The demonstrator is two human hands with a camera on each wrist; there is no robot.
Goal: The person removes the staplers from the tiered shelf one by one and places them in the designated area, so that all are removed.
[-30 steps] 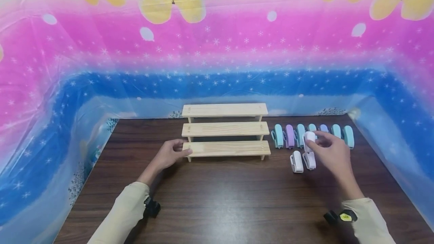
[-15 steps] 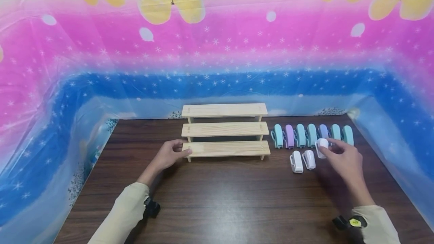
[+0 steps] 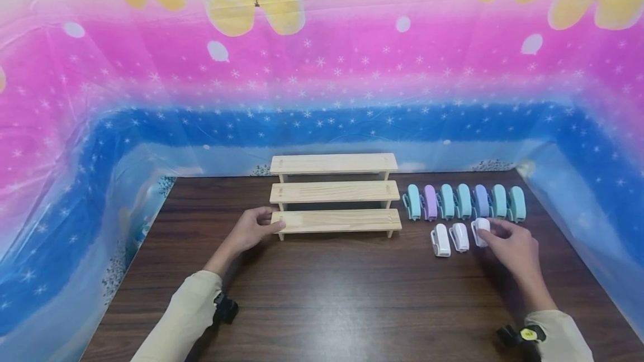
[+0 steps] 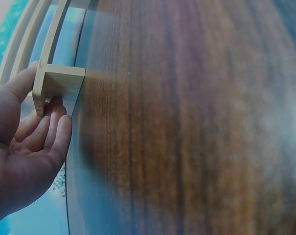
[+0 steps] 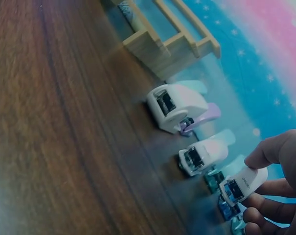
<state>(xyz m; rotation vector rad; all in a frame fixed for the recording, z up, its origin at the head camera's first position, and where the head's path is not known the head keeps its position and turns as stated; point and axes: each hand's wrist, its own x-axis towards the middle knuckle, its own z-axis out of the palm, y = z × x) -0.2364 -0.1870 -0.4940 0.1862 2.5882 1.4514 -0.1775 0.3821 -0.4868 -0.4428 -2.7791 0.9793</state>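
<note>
My right hand (image 3: 515,247) pinches a white mini stapler (image 3: 481,232) between thumb and fingers at the right of the table. In the right wrist view this stapler (image 5: 243,185) stands nose toward the camera; whether its base touches the table is hard to tell. Two more white staplers (image 3: 440,240) stand just left of it. Behind them runs a row of teal, purple and blue staplers (image 3: 446,201). My left hand (image 3: 250,229) holds the left end of a three-step wooden stand (image 3: 334,220), thumb on the lowest board; in the left wrist view the fingers (image 4: 52,129) curl beneath it.
The brown wooden table (image 3: 322,295) spreads in front of the stand. A patterned pink and blue cloth (image 3: 322,122) hangs behind the table and along both sides. The stand's upper boards (image 3: 334,163) rise toward this cloth.
My right hand has carried the white stapler right and toward me, from above the middle white stapler to the right end of the white row. The left hand has stayed on the stand.
</note>
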